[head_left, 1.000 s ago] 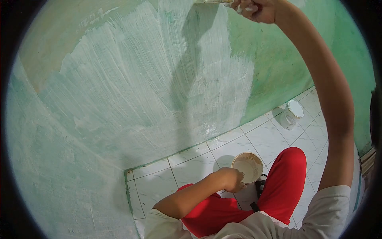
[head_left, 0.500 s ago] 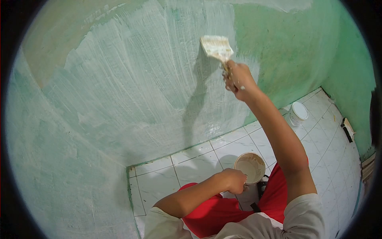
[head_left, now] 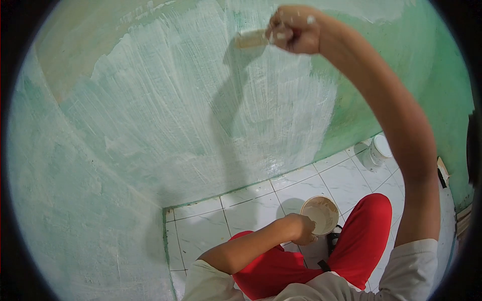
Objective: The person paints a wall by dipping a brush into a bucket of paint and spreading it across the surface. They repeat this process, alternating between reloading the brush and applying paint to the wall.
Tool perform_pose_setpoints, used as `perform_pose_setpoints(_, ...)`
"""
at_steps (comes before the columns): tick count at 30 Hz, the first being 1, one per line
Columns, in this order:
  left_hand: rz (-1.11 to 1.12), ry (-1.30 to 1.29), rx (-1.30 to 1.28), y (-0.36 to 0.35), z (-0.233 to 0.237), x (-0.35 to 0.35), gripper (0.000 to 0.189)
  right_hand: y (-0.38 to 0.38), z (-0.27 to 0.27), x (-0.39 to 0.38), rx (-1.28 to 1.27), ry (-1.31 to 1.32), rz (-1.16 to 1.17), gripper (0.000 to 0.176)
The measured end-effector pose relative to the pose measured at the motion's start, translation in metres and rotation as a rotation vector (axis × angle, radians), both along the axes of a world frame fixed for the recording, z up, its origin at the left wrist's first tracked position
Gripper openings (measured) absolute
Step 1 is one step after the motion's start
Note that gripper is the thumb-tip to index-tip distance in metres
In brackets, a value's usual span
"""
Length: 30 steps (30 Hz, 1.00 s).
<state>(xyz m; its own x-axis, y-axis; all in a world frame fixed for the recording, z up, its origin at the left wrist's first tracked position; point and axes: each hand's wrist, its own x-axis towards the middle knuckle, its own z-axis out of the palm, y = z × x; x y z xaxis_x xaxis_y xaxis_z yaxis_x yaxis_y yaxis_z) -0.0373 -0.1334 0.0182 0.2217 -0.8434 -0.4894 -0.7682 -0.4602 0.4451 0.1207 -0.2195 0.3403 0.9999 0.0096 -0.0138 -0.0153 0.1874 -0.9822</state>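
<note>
My right hand (head_left: 295,31), flecked with white paint, is raised high and closed around a paintbrush (head_left: 251,39). The brush's pale bristles lie against the upper part of the wall (head_left: 201,100), which is coated in streaky white over green. My left hand (head_left: 303,229) is low in front of me, its fingers closed on the near rim of a small bucket (head_left: 321,213). Whitish paint (head_left: 320,215) is inside the bucket. Part of the brush handle is hidden by my right hand.
A white lidded tub (head_left: 377,152) stands on the tiled floor (head_left: 256,198) near the right wall, partly behind my right arm. A dark-edged scraper-like object (head_left: 442,173) leans at the far right. Bare green wall (head_left: 361,95) lies right of the white coat.
My right hand has moved up and slightly left with the paintbrush, which has turned from pointing upward to pointing left. My left hand still holds the bucket in nearly the same place.
</note>
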Motion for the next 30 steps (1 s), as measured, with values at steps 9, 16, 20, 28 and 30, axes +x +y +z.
perform_pose_setpoints(9, -0.061, -0.009, -0.008, -0.004, -0.013, 0.005, 0.059, 0.001, 0.058, 0.008, 0.001, -0.119, 0.105, 0.014)
perform_pose_setpoints(16, -0.014, 0.021, 0.069, 0.001, 0.003, 0.001, 0.06, -0.002, 0.01, -0.034, 0.055, -0.243, 0.014, 0.017)
perform_pose_setpoints(20, 0.01, 0.006, 0.04, 0.002, 0.0, 0.003, 0.057, 0.012, -0.029, -0.019, -0.066, -0.443, -0.081, 0.016)
perform_pose_setpoints(28, 0.019, 0.001, 0.007, 0.004, -0.002, 0.004, 0.054, 0.035, -0.119, -0.001, 0.198, -0.288, -0.159, 0.018)
perform_pose_setpoints(30, 0.012, -0.003, 0.011, 0.003, -0.003, 0.004, 0.05, 0.029, -0.134, -0.005, 0.203, -0.236, -0.139, 0.017)
